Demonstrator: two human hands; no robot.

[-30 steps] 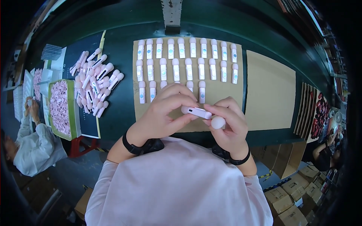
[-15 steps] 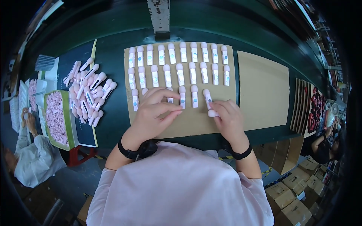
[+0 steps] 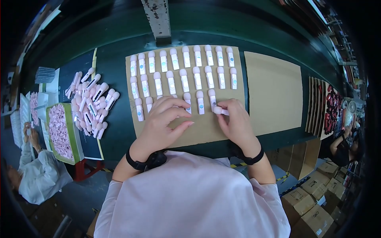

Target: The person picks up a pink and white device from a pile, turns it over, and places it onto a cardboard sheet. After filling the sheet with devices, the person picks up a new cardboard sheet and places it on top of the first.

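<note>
Rows of small pale pink wand massagers with round heads lie on a brown cardboard sheet [image 3: 186,137], most with a round bluish or pale spot on the body. My right hand [image 3: 237,121] grips one loose wand massager [image 3: 223,112] between thumb and fingers, its round head pointing left. That head is close to the lower end of the last wand massager [image 3: 212,97] in the third row. My left hand [image 3: 160,123] hovers over the third row with fingers curved apart and nothing between them. It partly hides several massagers there.
A loose pile of wand massagers [image 3: 89,103] lies to the left, beside a green-edged bin [image 3: 75,137] of small pink parts. Another cardboard sheet [image 3: 274,91] lies on the right. People work at both sides; cartons [image 3: 313,218] stand on the floor at lower right.
The third row's last wand massager, tilted before, now lies straighter. The one in my right hand has turned, its body now reaching into my fingers. The whole view has shifted slightly.
</note>
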